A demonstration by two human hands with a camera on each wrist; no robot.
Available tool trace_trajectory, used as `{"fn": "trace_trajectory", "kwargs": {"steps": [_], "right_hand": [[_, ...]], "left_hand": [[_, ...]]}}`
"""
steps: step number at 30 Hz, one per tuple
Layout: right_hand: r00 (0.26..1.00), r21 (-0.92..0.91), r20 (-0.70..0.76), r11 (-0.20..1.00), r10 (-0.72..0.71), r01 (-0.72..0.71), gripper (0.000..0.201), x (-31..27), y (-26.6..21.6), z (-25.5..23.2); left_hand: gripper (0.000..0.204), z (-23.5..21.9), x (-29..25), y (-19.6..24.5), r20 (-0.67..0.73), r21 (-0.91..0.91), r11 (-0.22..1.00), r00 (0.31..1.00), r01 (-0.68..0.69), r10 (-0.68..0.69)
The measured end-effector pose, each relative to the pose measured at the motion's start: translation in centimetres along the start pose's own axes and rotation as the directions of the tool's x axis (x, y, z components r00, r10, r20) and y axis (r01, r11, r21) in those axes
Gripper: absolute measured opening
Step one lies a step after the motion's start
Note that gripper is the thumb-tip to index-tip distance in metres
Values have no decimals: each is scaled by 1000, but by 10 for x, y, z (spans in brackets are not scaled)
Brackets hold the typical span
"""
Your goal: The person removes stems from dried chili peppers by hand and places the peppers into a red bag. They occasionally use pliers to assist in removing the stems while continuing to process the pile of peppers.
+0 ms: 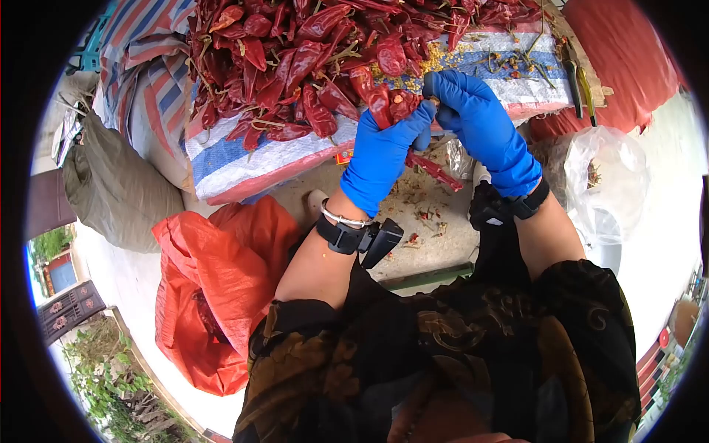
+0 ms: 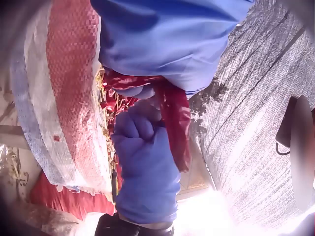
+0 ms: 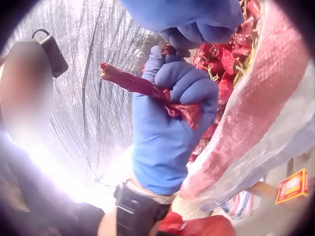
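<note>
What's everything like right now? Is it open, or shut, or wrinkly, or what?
Left hand: gloved, curled round red peppers.
Right hand: gloved, fingers curled, pinching at the end of a held pepper.
Pepper pile: wrinkled, heaped.
Orange-red sack: mouth open, fabric crumpled.
Grey-green sack: bulging; contents hidden.
Clear plastic bag: see-through, crinkled.

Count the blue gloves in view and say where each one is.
2: one on the left hand, which grips red chilies; one on the right hand, close beside it. Any others would be hidden.
</note>
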State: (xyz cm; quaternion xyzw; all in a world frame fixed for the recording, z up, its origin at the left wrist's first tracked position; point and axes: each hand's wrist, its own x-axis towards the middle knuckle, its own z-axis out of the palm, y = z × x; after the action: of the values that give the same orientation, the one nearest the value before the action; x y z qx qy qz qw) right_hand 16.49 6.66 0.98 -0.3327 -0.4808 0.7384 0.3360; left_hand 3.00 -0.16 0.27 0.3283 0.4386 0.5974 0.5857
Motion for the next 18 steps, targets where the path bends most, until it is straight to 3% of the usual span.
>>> {"fn": "trace_trajectory", "kwargs": {"steps": [1, 3, 4, 5, 7, 11, 13, 14, 16, 17, 18], "right_hand": [[1000, -1, -2, 1000, 0, 0, 16, 0, 4, 0], [998, 373, 58, 927, 20, -40, 14, 1, 15, 7], [998, 389, -35, 921, 46, -29, 12, -1, 12, 14], [998, 389, -36, 921, 46, -28, 12, -1, 14, 17], [992, 443, -125, 896, 26, 32, 12, -1, 19, 18], [993, 454, -117, 888, -24, 76, 13, 1, 19, 16], [948, 326, -318, 936, -25, 134, 14, 1, 8, 25], [948, 325, -318, 936, -25, 134, 14, 1, 9, 21], [992, 401, -125, 914, -6, 56, 14, 1, 14, 8], [992, 400, -124, 915, -6, 55, 14, 1, 17, 5], [996, 452, -85, 891, -3, 42, 12, 2, 18, 3]], "left_hand": [[10, 1, -1, -1, -10, -128, 992, 1000, -13, 12], [8, 0, 1, -5, -10, -189, 982, 1000, -15, 13], [7, 0, 2, -7, -13, -248, 968, 1000, -18, 15], [7, 0, 2, -8, -12, -249, 968, 1000, -17, 15], [6, 2, 3, -8, -28, -168, 985, 999, -48, 44], [3, 6, 4, -11, -25, -179, 983, 999, -43, 39], [5, 8, 5, -12, -34, -132, 990, 998, -57, 53], [5, 8, 5, -11, -34, -133, 990, 998, -56, 52], [10, 7, 6, -8, -19, -132, 991, 999, -31, 29], [10, 5, 8, -9, -20, -133, 991, 999, -32, 30], [11, 3, 9, -11, 37, -272, 961, 998, 56, -48]]}}
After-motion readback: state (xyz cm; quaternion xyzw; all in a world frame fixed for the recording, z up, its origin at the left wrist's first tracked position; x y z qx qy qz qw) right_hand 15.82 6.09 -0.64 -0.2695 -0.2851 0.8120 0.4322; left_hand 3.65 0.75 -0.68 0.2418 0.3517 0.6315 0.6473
